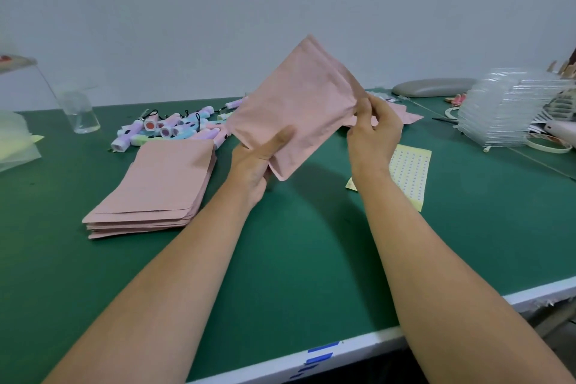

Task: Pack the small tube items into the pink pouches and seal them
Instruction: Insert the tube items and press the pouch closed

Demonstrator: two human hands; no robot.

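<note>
A pink pouch [296,109] is held tilted in the air above the green table [296,243]. My left hand [255,165] grips its lower corner, thumb across the front. My right hand [372,131] pinches its right corner between thumb and fingers. A pile of small pastel tubes [168,129] with black loops lies at the back left. In front of the tubes lies a stack of flat pink pouches [156,190]. More pink pouches [408,114] lie behind my right hand, partly hidden.
A yellow sticker sheet [408,171] lies under my right forearm. Clear plastic trays [505,112] are stacked at the right, with a grey pad [433,87] behind them. A clear cup [81,112] stands at the left. The table's white front edge [343,349] runs near me.
</note>
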